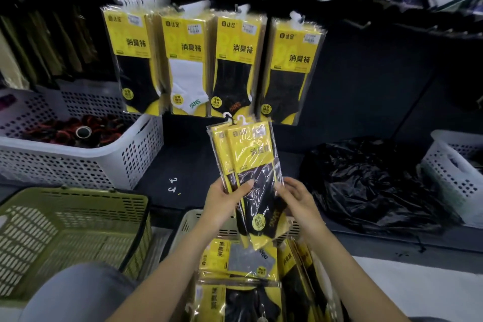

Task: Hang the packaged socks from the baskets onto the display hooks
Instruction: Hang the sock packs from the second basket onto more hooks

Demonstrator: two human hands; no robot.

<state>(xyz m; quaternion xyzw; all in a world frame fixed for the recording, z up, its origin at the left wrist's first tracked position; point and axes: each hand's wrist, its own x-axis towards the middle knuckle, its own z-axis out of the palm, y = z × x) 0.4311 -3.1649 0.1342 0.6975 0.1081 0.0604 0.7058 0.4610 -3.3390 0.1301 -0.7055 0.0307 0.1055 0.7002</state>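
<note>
Rear sock pack (218, 154) mostly hidden

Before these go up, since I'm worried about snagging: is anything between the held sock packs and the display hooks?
Nothing visible. The held sock packs, gripped by the left hand and right hand, sit just below the hanging sock packs, with open space between.
</note>
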